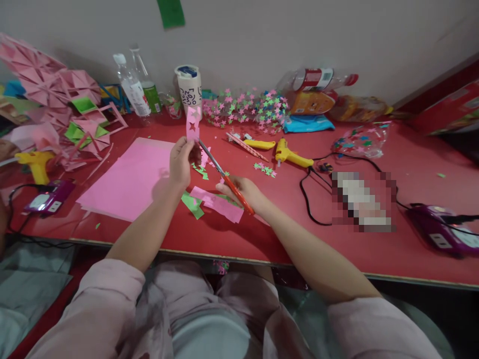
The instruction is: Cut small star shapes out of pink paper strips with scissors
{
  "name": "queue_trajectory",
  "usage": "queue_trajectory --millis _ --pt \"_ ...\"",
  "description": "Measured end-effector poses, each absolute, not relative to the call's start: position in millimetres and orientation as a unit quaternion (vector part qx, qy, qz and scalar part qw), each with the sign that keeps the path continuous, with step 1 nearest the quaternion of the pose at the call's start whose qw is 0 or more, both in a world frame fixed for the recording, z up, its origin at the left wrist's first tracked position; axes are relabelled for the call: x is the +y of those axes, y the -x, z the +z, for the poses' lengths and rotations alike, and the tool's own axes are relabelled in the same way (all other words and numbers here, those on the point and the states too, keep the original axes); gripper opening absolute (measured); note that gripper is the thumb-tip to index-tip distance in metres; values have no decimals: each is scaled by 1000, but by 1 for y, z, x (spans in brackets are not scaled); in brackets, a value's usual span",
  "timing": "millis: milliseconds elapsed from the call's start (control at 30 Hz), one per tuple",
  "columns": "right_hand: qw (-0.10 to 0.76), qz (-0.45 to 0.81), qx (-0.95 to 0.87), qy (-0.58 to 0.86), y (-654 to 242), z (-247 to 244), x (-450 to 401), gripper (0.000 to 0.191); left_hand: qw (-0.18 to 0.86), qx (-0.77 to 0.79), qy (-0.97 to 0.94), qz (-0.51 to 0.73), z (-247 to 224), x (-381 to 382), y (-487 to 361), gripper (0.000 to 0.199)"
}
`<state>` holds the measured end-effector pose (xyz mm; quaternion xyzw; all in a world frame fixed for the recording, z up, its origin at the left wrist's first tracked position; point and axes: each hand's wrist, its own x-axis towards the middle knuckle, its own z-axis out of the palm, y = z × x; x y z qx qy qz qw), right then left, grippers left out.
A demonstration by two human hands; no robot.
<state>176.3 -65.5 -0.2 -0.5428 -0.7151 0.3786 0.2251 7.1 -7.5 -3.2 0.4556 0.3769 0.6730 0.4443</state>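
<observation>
My left hand pinches the lower end of a pink paper strip held upright, with star-shaped holes cut in it. Orange-handled scissors are in my right hand, their blades pointing up and left to the strip's lower part by my left fingers. Whether the blades touch the paper I cannot tell. Below the hands lie more pink strips and a green paper scrap. Small green cut-out stars lie to the right of the scissors. A stack of pink paper sheets rests beside my left forearm.
Behind stand a marked white cup, a water bottle and star-filled clear packaging. A yellow glue gun with a black cord lies right, near a yellow cutter. Pink folded paper work and a person's hand are at left.
</observation>
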Motion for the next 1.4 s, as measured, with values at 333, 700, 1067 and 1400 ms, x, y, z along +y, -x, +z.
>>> queue_trajectory --millis 333,700,1067,1400 --pt "248 445 -685 521 -177 5 -69 49 416 397 -486 657 -4 -8 -8 28" --pt "258 477 -664 515 -177 -1 -67 46 403 393 -505 654 -4 -9 -7 28" --pt "259 519 -634 512 -178 -2 -65 43 458 375 -470 655 -1 -9 -5 28" --pt "253 502 -641 522 -176 5 -67 42 419 389 -493 657 -3 -6 -3 27"
